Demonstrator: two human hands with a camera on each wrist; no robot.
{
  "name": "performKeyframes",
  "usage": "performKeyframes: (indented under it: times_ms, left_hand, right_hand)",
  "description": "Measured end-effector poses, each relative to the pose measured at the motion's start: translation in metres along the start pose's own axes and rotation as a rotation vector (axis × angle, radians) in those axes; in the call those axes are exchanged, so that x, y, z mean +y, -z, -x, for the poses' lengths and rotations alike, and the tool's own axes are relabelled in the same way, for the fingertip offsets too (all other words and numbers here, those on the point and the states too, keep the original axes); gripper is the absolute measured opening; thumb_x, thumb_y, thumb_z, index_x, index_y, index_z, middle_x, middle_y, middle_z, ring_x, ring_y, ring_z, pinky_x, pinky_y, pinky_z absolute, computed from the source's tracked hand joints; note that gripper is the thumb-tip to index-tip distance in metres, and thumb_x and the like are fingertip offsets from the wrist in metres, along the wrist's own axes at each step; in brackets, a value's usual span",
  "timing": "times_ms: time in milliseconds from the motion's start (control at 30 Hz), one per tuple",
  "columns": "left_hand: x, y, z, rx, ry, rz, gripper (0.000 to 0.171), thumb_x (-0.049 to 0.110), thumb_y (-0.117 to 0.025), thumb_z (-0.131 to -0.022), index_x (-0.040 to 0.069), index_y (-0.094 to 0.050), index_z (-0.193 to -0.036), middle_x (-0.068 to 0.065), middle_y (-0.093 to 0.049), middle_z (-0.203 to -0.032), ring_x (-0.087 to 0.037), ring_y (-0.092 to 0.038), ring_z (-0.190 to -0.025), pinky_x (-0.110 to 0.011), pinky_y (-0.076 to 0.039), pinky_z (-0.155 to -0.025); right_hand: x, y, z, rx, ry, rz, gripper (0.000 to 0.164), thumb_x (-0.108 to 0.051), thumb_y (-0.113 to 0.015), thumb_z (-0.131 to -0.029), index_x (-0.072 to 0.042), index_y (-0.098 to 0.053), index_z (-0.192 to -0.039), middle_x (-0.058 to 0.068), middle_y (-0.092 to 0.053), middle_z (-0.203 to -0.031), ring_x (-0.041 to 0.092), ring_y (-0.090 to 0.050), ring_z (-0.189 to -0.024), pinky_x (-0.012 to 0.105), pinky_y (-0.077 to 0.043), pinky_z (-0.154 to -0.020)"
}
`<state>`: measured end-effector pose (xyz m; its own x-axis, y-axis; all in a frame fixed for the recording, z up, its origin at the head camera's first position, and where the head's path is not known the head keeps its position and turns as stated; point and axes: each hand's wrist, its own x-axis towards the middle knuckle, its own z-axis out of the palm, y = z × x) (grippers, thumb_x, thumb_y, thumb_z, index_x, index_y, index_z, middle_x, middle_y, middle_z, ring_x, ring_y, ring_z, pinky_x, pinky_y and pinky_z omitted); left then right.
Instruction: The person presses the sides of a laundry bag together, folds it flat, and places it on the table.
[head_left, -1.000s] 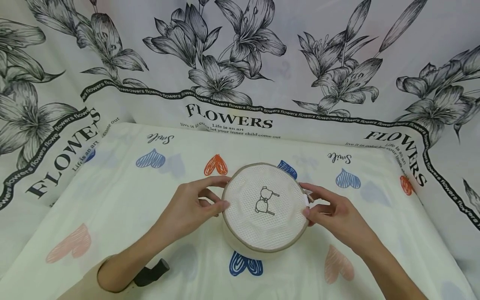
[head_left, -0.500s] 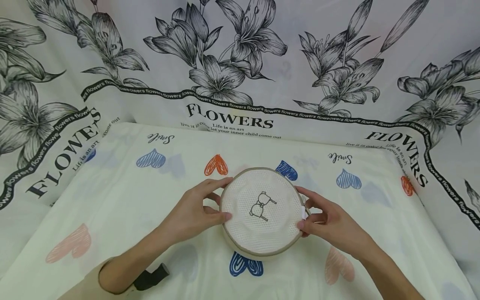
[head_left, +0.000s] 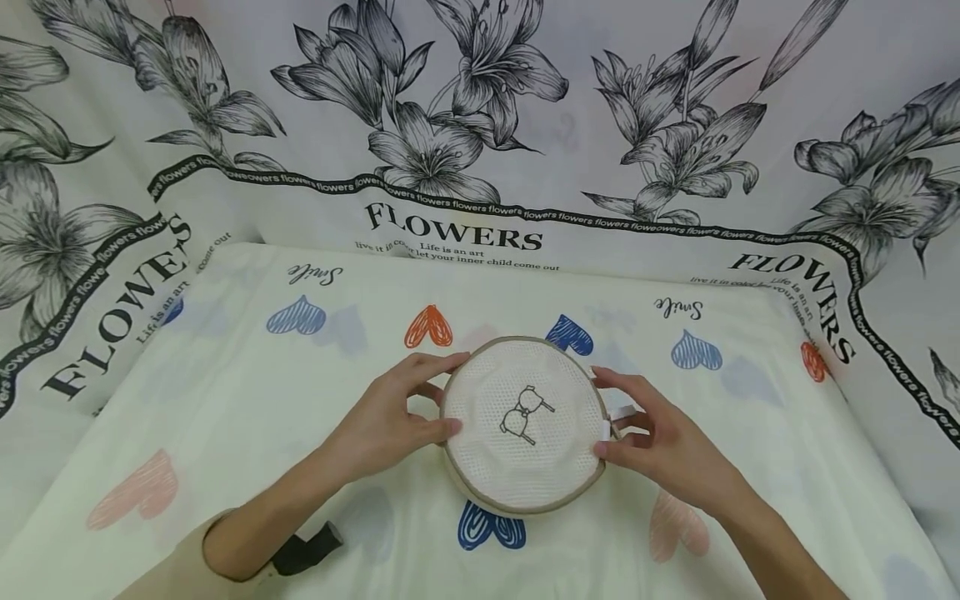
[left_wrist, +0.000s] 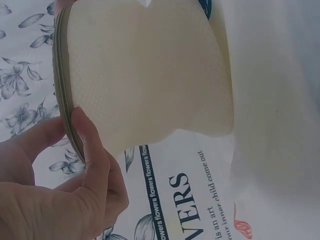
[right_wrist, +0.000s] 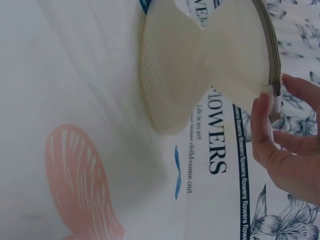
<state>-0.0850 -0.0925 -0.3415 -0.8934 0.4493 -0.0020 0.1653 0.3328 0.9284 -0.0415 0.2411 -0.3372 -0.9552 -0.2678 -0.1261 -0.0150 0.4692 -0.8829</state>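
A round white mesh laundry bag [head_left: 487, 467] with a beige zippered rim is held up in the middle of the head view. Its flat face bears a dark line drawing that looks like a pair of glasses or a bra. My left hand [head_left: 386, 417] pinches the left rim, thumb in front and fingers behind. On the right rim, beside a white tab [head_left: 606, 430], my right hand [head_left: 663, 437] holds the edge with its thumb and fingers. Both wrist views show the soft, bulging underside of the bag [left_wrist: 150, 75], with the zipper [right_wrist: 272, 50] along its rim.
A white cloth [head_left: 247, 400] printed with hearts covers the surface below. Behind it hangs a flower-printed curtain [head_left: 570, 167]. A black object [head_left: 307, 552] sits at the left forearm by the sleeve.
The bag has turned a little and its far edge has dropped slightly toward me. My right hand has shifted left and down along with it. The head view has shifted slightly.
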Motion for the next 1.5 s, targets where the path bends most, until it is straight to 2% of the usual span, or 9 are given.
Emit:
performKeyframes:
  times_ms: [167,333,567,667,800,1000,1133,1400,1500]
  left_hand:
    - [0.001,-0.001,-0.001,0.050,0.052,0.024,0.064,0.000,-0.082,-0.079,0.017,-0.059,-0.136,-0.010,-0.052,-0.116,-0.023,-0.065,-0.099,-0.028,-0.060,-0.067]
    - [0.001,-0.003,-0.001,0.106,0.126,0.070,0.054,0.001,-0.083,-0.078,0.017,-0.062,-0.126,-0.006,-0.057,-0.118,-0.021,-0.066,-0.096,-0.030,-0.060,-0.065]
    - [-0.003,-0.004,0.002,0.045,0.006,0.041,0.066,0.001,-0.083,-0.078,0.015,-0.058,-0.137,-0.005,-0.054,-0.137,-0.030,-0.063,-0.108,-0.027,-0.060,-0.067]
    - [-0.003,-0.004,0.002,0.008,0.016,0.018,0.077,0.000,-0.085,-0.075,0.013,-0.052,-0.144,-0.006,-0.048,-0.144,-0.031,-0.060,-0.112,-0.025,-0.059,-0.073]
    - [-0.003,-0.007,0.001,-0.065,0.065,-0.059,0.096,0.002,-0.089,-0.070,0.011,-0.040,-0.152,-0.005,-0.035,-0.153,-0.027,-0.064,-0.104,-0.029,-0.059,-0.076]
    - [-0.005,-0.012,0.002,-0.110,0.072,-0.178,0.111,0.009,-0.094,-0.066,0.014,-0.031,-0.157,-0.003,-0.025,-0.158,-0.023,-0.066,-0.100,-0.030,-0.059,-0.078]
    - [-0.005,-0.013,0.003,-0.109,0.068,-0.198,0.111,0.008,-0.093,-0.065,0.013,-0.031,-0.157,-0.004,-0.027,-0.158,-0.023,-0.066,-0.099,-0.030,-0.059,-0.079]
    - [-0.004,-0.014,0.001,-0.116,0.065,-0.221,0.106,0.003,-0.091,-0.066,0.009,-0.033,-0.155,-0.004,-0.029,-0.158,-0.019,-0.066,-0.094,-0.029,-0.059,-0.076]
    - [-0.006,-0.014,-0.001,-0.120,0.052,-0.206,0.105,0.000,-0.091,-0.066,0.007,-0.034,-0.154,-0.007,-0.030,-0.157,-0.019,-0.066,-0.094,-0.028,-0.059,-0.076]
  right_hand:
    - [0.000,-0.003,0.001,-0.008,-0.011,0.029,0.077,-0.025,-0.083,-0.082,-0.034,-0.045,-0.148,0.001,-0.045,-0.147,0.028,-0.062,-0.100,0.029,-0.058,-0.077]
    - [-0.001,-0.006,0.002,-0.006,-0.018,0.020,0.076,-0.025,-0.083,-0.081,-0.032,-0.046,-0.147,0.005,-0.053,-0.134,0.026,-0.065,-0.095,0.030,-0.058,-0.077]
    - [-0.004,-0.008,-0.001,-0.009,-0.017,0.037,0.082,-0.024,-0.084,-0.081,-0.033,-0.042,-0.150,0.010,-0.059,-0.106,0.023,-0.066,-0.082,0.028,-0.056,-0.071]
    - [-0.004,-0.010,-0.003,-0.016,-0.011,0.031,0.085,-0.023,-0.084,-0.080,-0.033,-0.040,-0.152,0.010,-0.057,-0.097,0.021,-0.064,-0.081,0.027,-0.056,-0.069]
    - [0.000,-0.012,-0.002,-0.017,-0.030,0.029,0.087,-0.023,-0.085,-0.080,-0.033,-0.038,-0.153,0.008,-0.055,-0.092,0.021,-0.063,-0.082,0.027,-0.055,-0.069]
    - [0.008,-0.015,0.000,-0.043,-0.008,0.015,0.091,-0.021,-0.085,-0.079,-0.032,-0.035,-0.154,0.010,-0.058,-0.096,0.021,-0.064,-0.085,0.029,-0.057,-0.074]
    - [0.011,-0.019,0.002,-0.069,0.022,-0.006,0.094,-0.018,-0.084,-0.080,-0.027,-0.031,-0.156,0.012,-0.059,-0.101,0.022,-0.064,-0.086,0.030,-0.058,-0.076]
    - [0.015,-0.024,0.001,-0.043,-0.013,0.036,0.096,-0.022,-0.087,-0.076,-0.034,-0.032,-0.154,0.010,-0.058,-0.107,0.022,-0.063,-0.087,0.029,-0.057,-0.079]
    - [0.018,-0.026,0.001,-0.053,-0.025,0.038,0.097,-0.023,-0.087,-0.077,-0.034,-0.031,-0.155,0.010,-0.055,-0.116,0.022,-0.063,-0.088,0.028,-0.056,-0.079]
